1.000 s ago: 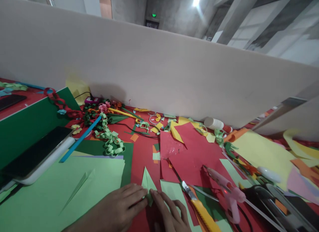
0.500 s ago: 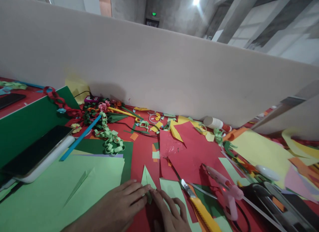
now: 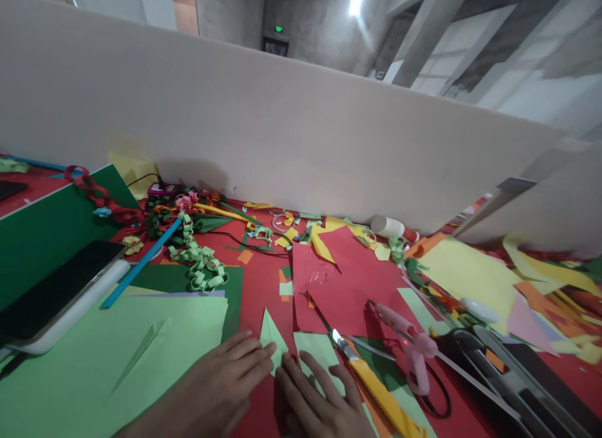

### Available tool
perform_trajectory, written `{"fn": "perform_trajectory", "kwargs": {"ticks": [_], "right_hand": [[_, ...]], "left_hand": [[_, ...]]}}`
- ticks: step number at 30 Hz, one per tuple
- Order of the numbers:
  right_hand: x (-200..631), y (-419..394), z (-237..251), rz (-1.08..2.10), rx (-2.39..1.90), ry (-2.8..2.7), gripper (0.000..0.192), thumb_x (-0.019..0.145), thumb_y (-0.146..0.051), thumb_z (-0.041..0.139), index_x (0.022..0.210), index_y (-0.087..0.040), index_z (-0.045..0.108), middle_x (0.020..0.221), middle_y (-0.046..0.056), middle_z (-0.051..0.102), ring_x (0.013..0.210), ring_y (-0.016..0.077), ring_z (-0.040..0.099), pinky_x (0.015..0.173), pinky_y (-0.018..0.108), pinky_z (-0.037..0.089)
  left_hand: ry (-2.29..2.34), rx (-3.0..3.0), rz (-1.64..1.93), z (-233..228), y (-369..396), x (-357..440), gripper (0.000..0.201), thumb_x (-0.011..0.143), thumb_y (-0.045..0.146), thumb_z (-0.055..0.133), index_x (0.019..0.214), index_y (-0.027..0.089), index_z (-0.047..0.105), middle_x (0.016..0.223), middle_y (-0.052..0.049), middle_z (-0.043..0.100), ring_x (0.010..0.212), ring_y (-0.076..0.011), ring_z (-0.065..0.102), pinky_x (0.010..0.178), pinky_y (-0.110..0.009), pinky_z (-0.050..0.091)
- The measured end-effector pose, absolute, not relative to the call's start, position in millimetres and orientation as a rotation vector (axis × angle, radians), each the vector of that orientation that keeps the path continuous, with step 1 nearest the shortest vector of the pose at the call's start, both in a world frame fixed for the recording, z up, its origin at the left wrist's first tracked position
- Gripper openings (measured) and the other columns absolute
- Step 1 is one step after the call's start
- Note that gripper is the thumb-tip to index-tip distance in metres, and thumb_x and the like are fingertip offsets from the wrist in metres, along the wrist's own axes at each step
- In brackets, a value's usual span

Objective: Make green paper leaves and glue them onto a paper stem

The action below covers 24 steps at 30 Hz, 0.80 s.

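Observation:
A small folded piece of light green paper [image 3: 269, 332] lies on the red table covering, with its sharp tip pointing away from me and a crease down its middle. My left hand [image 3: 228, 378] rests flat at its left side, fingers stretched out and fingertips on the paper's edge. On the other side, my right hand [image 3: 317, 394] has its fingers spread, the index fingertip touching the paper's right edge. The lower end of the paper is partly hidden by my fingers. Right of that hand lies a yellow utility knife [image 3: 376, 388] with its blade end pointing away.
A pink glue gun [image 3: 409, 341] with a lit red light stands right of the knife, near a black-grey tool [image 3: 503, 369]. Green sheets [image 3: 188, 337] lie left, beside a phone [image 3: 66, 287]. Paper chains [image 3: 202, 265] and scraps lie before a white partition [image 3: 282, 124].
My fingertips have moved apart from their meeting point over the paper, and more of the folded piece shows. The view has shifted slightly to the right.

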State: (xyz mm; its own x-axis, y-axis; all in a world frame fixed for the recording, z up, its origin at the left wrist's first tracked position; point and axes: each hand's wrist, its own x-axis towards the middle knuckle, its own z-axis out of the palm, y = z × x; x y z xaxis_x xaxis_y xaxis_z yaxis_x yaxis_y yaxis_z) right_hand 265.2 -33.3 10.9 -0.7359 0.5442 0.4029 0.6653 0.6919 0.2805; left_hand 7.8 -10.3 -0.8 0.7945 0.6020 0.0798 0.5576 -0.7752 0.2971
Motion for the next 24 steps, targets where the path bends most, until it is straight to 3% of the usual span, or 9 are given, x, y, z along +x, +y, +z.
{"fn": "perform_trajectory", "kwargs": {"ticks": [6,11,15,18,24], "right_hand": [[263.1,-38.1,8.2,-0.644,-0.955,-2.645,0.034,0.11,-0.033,0.043,0.128,-0.028,0.071,0.133,-0.007,0.074,0.112,0.0155,0.067,0.085,0.032,0.045],[269.2,-39.9,14.8,-0.709,-0.91,-2.65,0.039,0.111,-0.027,0.037,0.125,-0.032,0.072,0.133,-0.012,0.072,0.112,0.0143,0.067,0.083,0.034,0.045],[267.6,-34.8,18.4,-0.639,-0.93,-2.621,0.031,0.108,-0.039,0.046,0.121,-0.033,0.074,0.13,-0.008,0.075,0.111,0.0166,0.069,0.085,0.033,0.046],[264.0,-32.8,13.8,-0.626,-0.917,-2.632,0.038,0.106,-0.05,0.048,0.128,-0.029,0.071,0.13,-0.004,0.075,0.111,0.0169,0.069,0.085,0.032,0.047],[263.2,-33.5,7.9,-0.563,-0.958,-2.659,0.04,0.103,-0.054,0.051,0.131,-0.031,0.069,0.133,-0.003,0.074,0.111,0.0198,0.067,0.087,0.033,0.047]], "left_hand": [[0.902,2.702,0.336,-2.1,-11.3,9.0,0.063,0.088,0.002,0.055,0.149,0.019,0.047,0.157,-0.006,0.054,0.136,-0.025,0.051,0.12,-0.041,0.037],[0.898,2.708,0.356,-0.3,-10.4,8.4,0.059,0.089,0.003,0.056,0.146,0.018,0.051,0.156,-0.006,0.056,0.134,-0.0255,0.054,0.119,-0.042,0.039],[0.869,2.713,0.393,-1.0,-8.2,8.4,0.055,0.087,0.005,0.059,0.141,0.016,0.055,0.153,-0.007,0.058,0.129,-0.025,0.056,0.118,-0.04,0.04],[0.865,2.742,0.413,-4.7,-8.0,7.6,0.056,0.089,0.005,0.057,0.143,0.017,0.054,0.154,-0.007,0.057,0.13,-0.0233,0.056,0.119,-0.04,0.039],[0.921,2.84,0.469,-17.5,-17.0,4.9,0.053,0.094,0.006,0.055,0.145,0.016,0.052,0.15,-0.011,0.06,0.133,-0.0251,0.056,0.115,-0.039,0.044]]}}
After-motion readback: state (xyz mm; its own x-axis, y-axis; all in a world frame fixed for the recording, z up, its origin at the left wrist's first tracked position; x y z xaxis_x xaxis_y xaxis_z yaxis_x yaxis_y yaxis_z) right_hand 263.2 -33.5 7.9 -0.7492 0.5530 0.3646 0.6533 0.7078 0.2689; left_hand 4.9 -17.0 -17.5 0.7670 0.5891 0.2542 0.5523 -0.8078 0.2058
